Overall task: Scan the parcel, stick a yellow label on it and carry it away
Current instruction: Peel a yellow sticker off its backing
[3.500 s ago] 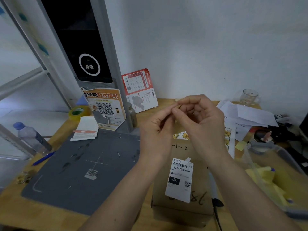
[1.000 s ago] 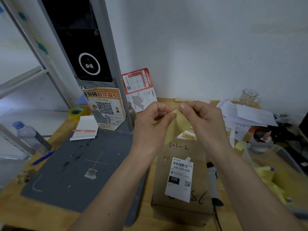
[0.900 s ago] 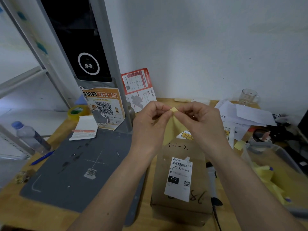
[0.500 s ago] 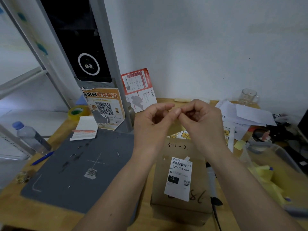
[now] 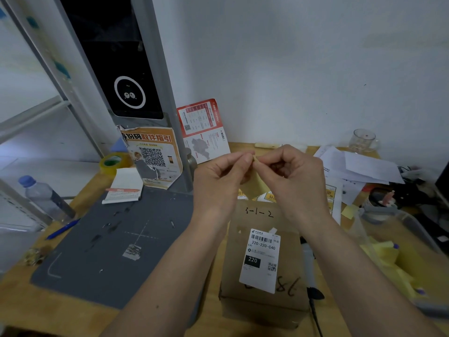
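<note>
Wooden desk (image 5: 60,310) against a white wall. At right, a clear bin (image 5: 398,259) holds yellow sheets. Left hand (image 5: 218,181) and right hand (image 5: 296,176) are raised side by side, fingers curled, both pinching the top edge of a yellow label (image 5: 254,183) hanging above the parcel (image 5: 264,261). Parcel lies flat, long axis running away from the viewer, beside a grey mat (image 5: 109,244).
</note>
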